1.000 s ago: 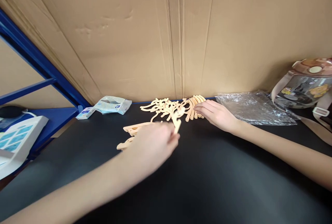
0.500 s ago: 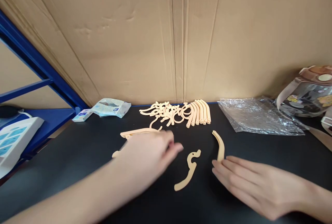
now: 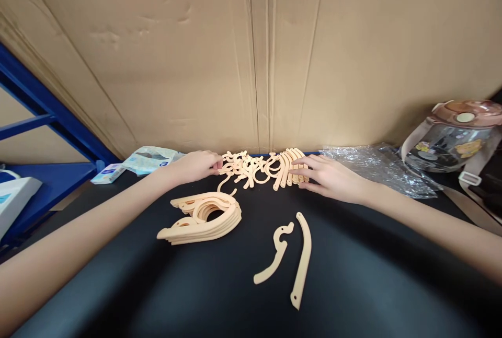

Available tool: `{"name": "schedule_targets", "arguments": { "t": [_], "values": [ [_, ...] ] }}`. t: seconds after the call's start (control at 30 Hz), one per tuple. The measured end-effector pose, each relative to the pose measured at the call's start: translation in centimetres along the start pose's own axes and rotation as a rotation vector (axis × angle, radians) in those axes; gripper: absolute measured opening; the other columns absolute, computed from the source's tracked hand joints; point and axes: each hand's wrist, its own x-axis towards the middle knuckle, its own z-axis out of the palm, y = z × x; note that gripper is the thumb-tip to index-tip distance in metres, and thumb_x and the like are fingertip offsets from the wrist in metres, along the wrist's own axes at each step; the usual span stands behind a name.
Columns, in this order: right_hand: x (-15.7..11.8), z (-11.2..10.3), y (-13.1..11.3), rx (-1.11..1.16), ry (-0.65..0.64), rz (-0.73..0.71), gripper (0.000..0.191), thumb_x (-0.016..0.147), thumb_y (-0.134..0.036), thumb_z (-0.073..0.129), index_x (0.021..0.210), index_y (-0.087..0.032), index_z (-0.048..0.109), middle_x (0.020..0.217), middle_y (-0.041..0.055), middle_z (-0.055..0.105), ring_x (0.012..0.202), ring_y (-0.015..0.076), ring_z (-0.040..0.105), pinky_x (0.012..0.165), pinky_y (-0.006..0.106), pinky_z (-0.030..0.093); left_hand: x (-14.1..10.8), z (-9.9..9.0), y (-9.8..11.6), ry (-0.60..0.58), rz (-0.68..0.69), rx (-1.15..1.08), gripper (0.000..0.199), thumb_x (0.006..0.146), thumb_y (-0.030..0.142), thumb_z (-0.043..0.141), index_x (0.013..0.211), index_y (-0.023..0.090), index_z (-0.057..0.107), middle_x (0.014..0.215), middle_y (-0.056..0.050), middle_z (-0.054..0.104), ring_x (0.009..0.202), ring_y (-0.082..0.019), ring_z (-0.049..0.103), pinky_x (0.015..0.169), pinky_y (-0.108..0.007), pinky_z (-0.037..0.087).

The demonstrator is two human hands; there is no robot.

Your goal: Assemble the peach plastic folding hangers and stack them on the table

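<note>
My left hand (image 3: 198, 166) has reached the left end of a pile of small curved wooden pieces (image 3: 249, 166), its fingers closed on a wooden piece that is mostly hidden. With fingers apart, my right hand (image 3: 330, 177) touches the right side of a row of long curved wooden arms (image 3: 285, 171). Nearer to me, a hooked wooden piece (image 3: 279, 252) lies beside one long curved wooden arm (image 3: 304, 259) with a hole at each end. A stack of folded wooden hangers (image 3: 212, 225), one hook showing behind it, lies at left centre.
A tissue pack (image 3: 151, 159) and a small white-blue packet (image 3: 107, 173) lie at the back left. Clear plastic wrapping (image 3: 380, 168) and a strapped transparent bottle (image 3: 447, 144) are at the right. A cardboard wall (image 3: 188, 66) rises behind the black table (image 3: 219, 296).
My left hand has moved from above the hanger stack to the pile at the back. My right hand has let go of the long curved arm and moved to the row of arms.
</note>
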Motion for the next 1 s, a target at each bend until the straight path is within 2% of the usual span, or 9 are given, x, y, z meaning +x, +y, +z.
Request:
{"name": "schedule_targets", "arguments": {
  "t": [0.13, 0.23, 0.3, 0.4, 0.5, 0.63, 0.73, 0.83, 1.0],
  "values": [
    [-0.2, 1.8, 0.1, 0.026, -0.010, -0.034, 0.026, 0.099, -0.024, 0.045, 0.113, -0.017, 0.067, 0.117, 0.0090, 0.068, 0.108, 0.0230, 0.062, 0.091, 0.040, 0.049, -0.8, -0.6, 0.8, 0.079, -0.009, -0.006, 0.024, 0.096, 0.031, 0.039, 0.091, 0.017, 0.058, 0.096, -0.008, 0.064, 0.089, -0.021, 0.060, 0.079, -0.033, 0.044],
    [0.0, 2.0, -0.2, 0.026, 0.018, -0.038, 0.028, 0.101, -0.022, 0.041, 0.108, -0.016, 0.067, 0.109, 0.0091, 0.070, 0.103, 0.0217, 0.063, 0.090, 0.039, 0.048, -2.1, -2.1, 1.8, 0.168, -0.029, -0.034, 0.025, 0.093, 0.030, 0.032, 0.088, 0.018, 0.054, 0.095, -0.009, 0.063, 0.088, -0.022, 0.058, 0.077, -0.033, 0.042],
    [0.3, 1.7, -0.4, 0.013, 0.055, -0.045, 0.028, 0.101, -0.021, 0.041, 0.108, -0.014, 0.067, 0.106, 0.0096, 0.071, 0.102, 0.0218, 0.063, 0.090, 0.039, 0.048, -3.4, -3.4, 3.4, 0.223, -0.052, -0.062, 0.027, 0.093, 0.034, 0.031, 0.089, 0.019, 0.053, 0.094, -0.008, 0.062, 0.085, -0.022, 0.057, 0.075, -0.033, 0.041],
    [0.5, 0.3, -1.2, -0.008, 0.126, -0.053, 0.028, 0.101, -0.017, 0.040, 0.110, -0.011, 0.066, 0.106, 0.0101, 0.071, 0.100, 0.0215, 0.063, 0.091, 0.039, 0.048, -6.1, -4.3, 7.7, 0.265, -0.058, -0.132, 0.032, 0.092, 0.046, 0.034, 0.092, 0.022, 0.055, 0.087, -0.003, 0.062, 0.076, -0.019, 0.056, 0.068, -0.029, 0.040],
    [-0.5, -2.0, -3.3, -0.059, 0.234, -0.089, 0.025, 0.100, -0.016, 0.043, 0.109, -0.010, 0.065, 0.109, 0.0097, 0.071, 0.103, 0.0217, 0.061, 0.093, 0.038, 0.049, -8.9, -2.6, 12.9, 0.219, -0.103, -0.424, 0.025, 0.089, 0.044, 0.041, 0.088, 0.024, 0.056, 0.080, 0.001, 0.061, 0.068, -0.016, 0.055, 0.060, -0.026, 0.037],
    [-4.5, -4.0, -7.8, -0.213, 0.241, -0.215, 0.033, 0.096, -0.002, 0.037, 0.117, -0.002, 0.062, 0.114, 0.0119, 0.070, 0.108, 0.0253, 0.061, 0.100, 0.042, 0.045, -10.9, 2.6, 17.1, 0.155, -0.144, -0.508, 0.017, 0.092, 0.028, 0.036, 0.081, 0.021, 0.048, 0.079, 0.001, 0.056, 0.067, -0.015, 0.052, 0.063, -0.027, 0.037],
    [-7.7, -3.8, -11.0, -0.204, 0.181, -0.192, 0.036, 0.097, -0.003, 0.032, 0.113, -0.003, 0.065, 0.109, 0.0097, 0.072, 0.099, 0.0230, 0.065, 0.092, 0.039, 0.047, -10.8, 5.5, 17.4, 0.052, -0.210, -0.567, 0.015, 0.095, 0.026, 0.037, 0.084, 0.021, 0.047, 0.083, 0.002, 0.057, 0.071, -0.015, 0.054, 0.065, -0.028, 0.037],
    [-9.1, -3.3, -13.2, -0.141, 0.149, -0.177, 0.040, 0.099, -0.005, 0.029, 0.114, -0.005, 0.066, 0.113, 0.0084, 0.071, 0.103, 0.0221, 0.064, 0.093, 0.037, 0.047, -10.4, 6.1, 17.2, 0.027, -0.220, -0.609, 0.011, 0.097, 0.028, 0.043, 0.094, 0.022, 0.052, 0.087, 0.002, 0.058, 0.076, -0.016, 0.056, 0.070, -0.029, 0.040],
    [-7.3, -4.6, -13.3, 0.038, 0.189, -0.176, 0.030, 0.101, -0.018, 0.040, 0.115, -0.011, 0.066, 0.114, 0.0040, 0.070, 0.101, 0.0179, 0.063, 0.091, 0.033, 0.047, -10.6, 5.8, 17.4, 0.047, -0.158, -0.612, 0.013, 0.092, 0.032, 0.057, 0.103, 0.024, 0.057, 0.096, 0.002, 0.059, 0.087, -0.018, 0.060, 0.075, -0.030, 0.043]
  ]
}}
